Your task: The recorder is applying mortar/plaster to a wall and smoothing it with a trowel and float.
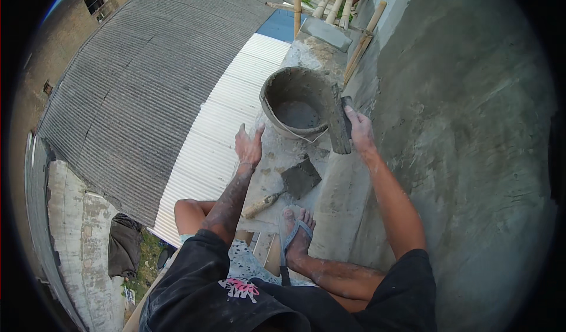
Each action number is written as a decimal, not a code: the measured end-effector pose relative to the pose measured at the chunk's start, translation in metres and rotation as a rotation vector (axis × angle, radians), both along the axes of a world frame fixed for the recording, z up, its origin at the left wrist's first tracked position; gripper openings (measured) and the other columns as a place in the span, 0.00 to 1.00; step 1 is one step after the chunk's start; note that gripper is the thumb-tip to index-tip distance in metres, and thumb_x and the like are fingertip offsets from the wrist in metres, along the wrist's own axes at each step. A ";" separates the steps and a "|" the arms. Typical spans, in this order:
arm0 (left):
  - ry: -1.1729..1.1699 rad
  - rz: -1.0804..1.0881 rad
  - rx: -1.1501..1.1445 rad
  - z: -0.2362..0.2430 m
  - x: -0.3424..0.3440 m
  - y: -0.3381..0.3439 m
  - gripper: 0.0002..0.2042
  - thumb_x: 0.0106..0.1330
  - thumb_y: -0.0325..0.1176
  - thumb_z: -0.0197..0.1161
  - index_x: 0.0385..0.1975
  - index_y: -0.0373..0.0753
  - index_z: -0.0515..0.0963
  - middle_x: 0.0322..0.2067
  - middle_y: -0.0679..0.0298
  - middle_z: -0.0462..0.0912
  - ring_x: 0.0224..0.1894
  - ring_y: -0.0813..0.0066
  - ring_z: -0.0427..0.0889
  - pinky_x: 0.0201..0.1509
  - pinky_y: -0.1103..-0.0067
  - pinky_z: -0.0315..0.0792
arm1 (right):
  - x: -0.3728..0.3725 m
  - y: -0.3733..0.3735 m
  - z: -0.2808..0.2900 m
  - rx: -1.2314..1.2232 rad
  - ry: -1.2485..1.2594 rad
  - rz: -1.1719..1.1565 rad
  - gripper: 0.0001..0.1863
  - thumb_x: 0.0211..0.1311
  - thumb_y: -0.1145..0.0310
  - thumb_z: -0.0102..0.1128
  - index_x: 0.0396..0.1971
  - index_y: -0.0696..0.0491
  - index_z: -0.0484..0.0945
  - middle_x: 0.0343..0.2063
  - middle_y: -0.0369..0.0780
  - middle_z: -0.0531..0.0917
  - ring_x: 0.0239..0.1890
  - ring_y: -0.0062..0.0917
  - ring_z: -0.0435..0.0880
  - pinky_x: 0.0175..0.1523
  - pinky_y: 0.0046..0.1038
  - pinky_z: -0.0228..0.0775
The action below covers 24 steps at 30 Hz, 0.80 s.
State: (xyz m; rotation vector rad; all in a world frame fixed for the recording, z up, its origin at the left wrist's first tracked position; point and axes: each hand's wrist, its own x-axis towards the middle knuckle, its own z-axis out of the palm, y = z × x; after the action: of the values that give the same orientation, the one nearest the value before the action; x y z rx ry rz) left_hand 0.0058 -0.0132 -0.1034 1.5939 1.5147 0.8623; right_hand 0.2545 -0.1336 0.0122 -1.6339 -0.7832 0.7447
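My right hand (361,130) grips the dark handle of a plastering float (339,132). The float's flat board is edge-on, caked with grey mortar, and sits against the right rim of a bucket (272,111). Wet grey mortar coats the bucket's inside walls, and some lies at its bottom. My left hand (250,147), dusty with cement, hovers left of the bucket with fingers apart and nothing in it. A trowel (301,179) with a mortar-covered blade and a wooden handle lies on the ledge between the bucket and my sandalled foot.
A freshly plastered wall (460,137) rises close on the right. To the left, beyond the narrow ledge (268,164), are white corrugated sheets (206,131) and a grey roof (135,90). Ahead stand a bamboo pole (297,7), wooden sticks (364,43) and a grey block (326,34).
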 end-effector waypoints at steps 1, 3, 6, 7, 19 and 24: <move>-0.262 -0.012 -0.071 0.012 0.021 0.015 0.47 0.54 0.66 0.51 0.61 0.28 0.52 0.56 0.41 0.62 0.60 0.50 0.61 0.63 0.69 0.55 | 0.004 0.002 0.003 0.023 -0.043 -0.047 0.24 0.61 0.51 0.51 0.35 0.62 0.79 0.25 0.35 0.79 0.29 0.17 0.73 0.36 0.20 0.65; -0.394 -0.005 -0.176 0.028 0.061 0.029 0.41 0.54 0.57 0.58 0.61 0.35 0.53 0.52 0.45 0.66 0.57 0.54 0.65 0.56 0.59 0.62 | 0.009 0.005 0.008 0.000 -0.093 -0.046 0.24 0.62 0.52 0.50 0.36 0.62 0.78 0.26 0.37 0.79 0.30 0.18 0.73 0.38 0.21 0.66; -0.498 -0.009 -0.378 0.029 0.073 0.027 0.31 0.55 0.43 0.60 0.56 0.39 0.57 0.45 0.50 0.71 0.47 0.58 0.73 0.44 0.57 0.72 | 0.010 0.005 0.014 0.035 -0.239 -0.090 0.24 0.61 0.53 0.51 0.38 0.63 0.76 0.29 0.40 0.80 0.32 0.21 0.75 0.41 0.23 0.67; -0.583 -0.034 -0.563 0.027 0.074 0.023 0.25 0.55 0.35 0.59 0.52 0.40 0.60 0.41 0.54 0.73 0.42 0.61 0.77 0.36 0.58 0.77 | 0.009 0.005 0.016 0.093 -0.324 -0.097 0.24 0.60 0.53 0.52 0.40 0.63 0.75 0.31 0.42 0.80 0.34 0.23 0.77 0.42 0.24 0.67; -0.476 -0.459 -0.022 -0.024 0.002 -0.057 0.29 0.58 0.24 0.51 0.61 0.32 0.54 0.54 0.55 0.68 0.55 0.69 0.68 0.59 0.77 0.61 | -0.067 0.058 -0.006 -0.568 -0.966 0.160 0.19 0.57 0.58 0.52 0.44 0.53 0.75 0.38 0.51 0.79 0.42 0.43 0.78 0.47 0.38 0.70; -0.321 -0.361 -0.048 -0.032 -0.006 -0.064 0.31 0.56 0.28 0.54 0.61 0.33 0.53 0.53 0.46 0.68 0.56 0.57 0.67 0.61 0.73 0.58 | -0.106 0.088 -0.070 -0.411 -1.186 0.047 0.13 0.53 0.64 0.53 0.38 0.50 0.77 0.41 0.48 0.76 0.44 0.37 0.76 0.43 0.36 0.71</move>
State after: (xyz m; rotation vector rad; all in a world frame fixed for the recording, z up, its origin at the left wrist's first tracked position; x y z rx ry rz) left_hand 0.0000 -0.0772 -0.1359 1.5442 0.9795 0.8211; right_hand 0.1485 -0.0456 -0.0578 -2.4308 -1.5501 -0.1532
